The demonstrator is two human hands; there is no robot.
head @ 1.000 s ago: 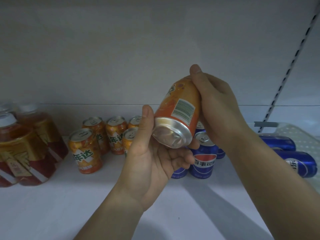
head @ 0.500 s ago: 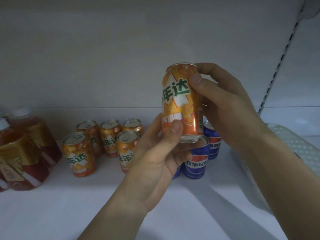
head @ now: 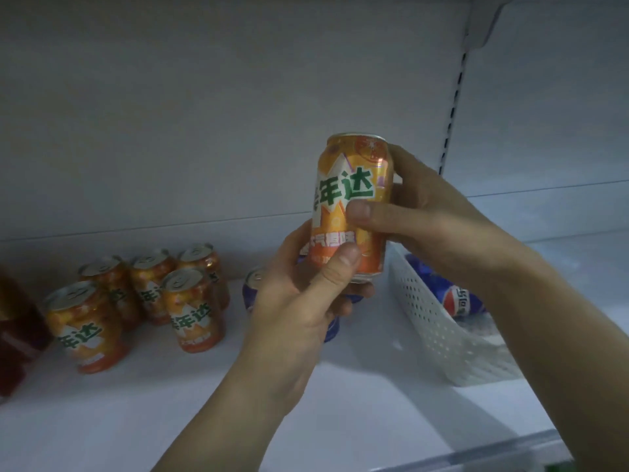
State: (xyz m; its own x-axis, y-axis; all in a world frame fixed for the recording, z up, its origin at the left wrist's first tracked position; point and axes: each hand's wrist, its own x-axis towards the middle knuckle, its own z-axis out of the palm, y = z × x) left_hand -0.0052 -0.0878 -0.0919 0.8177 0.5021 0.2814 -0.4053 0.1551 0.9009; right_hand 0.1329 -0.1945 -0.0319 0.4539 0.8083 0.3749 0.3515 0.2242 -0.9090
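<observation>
Five shelf cans (head: 190, 311), orange, stand grouped on the white shelf (head: 340, 403) to my left, with dark red bottles (head: 13, 328) at the far edge. A blue can (head: 252, 288) sits partly hidden behind my left hand (head: 299, 308). On the right, a white perforated basket (head: 432, 321) has a Pepsi can (head: 457, 298) lying in it. Up above them, upright, is the orange can (head: 352, 199). My left hand curls round its lower end, thumb across the front. My right hand (head: 432, 219) wraps the back, thumb pressed on the label.

A: Glimpsing only a sliver of blue can (head: 251, 288) behind the left hand (head: 299, 301). Can't read the small print on the orange can (head: 350, 199), too blurred.

B: Seeing only part of the red bottles (head: 17, 332) at the left edge. Can't count the cans (head: 457, 299) in the basket (head: 429, 321) past the right forearm (head: 544, 318).
</observation>
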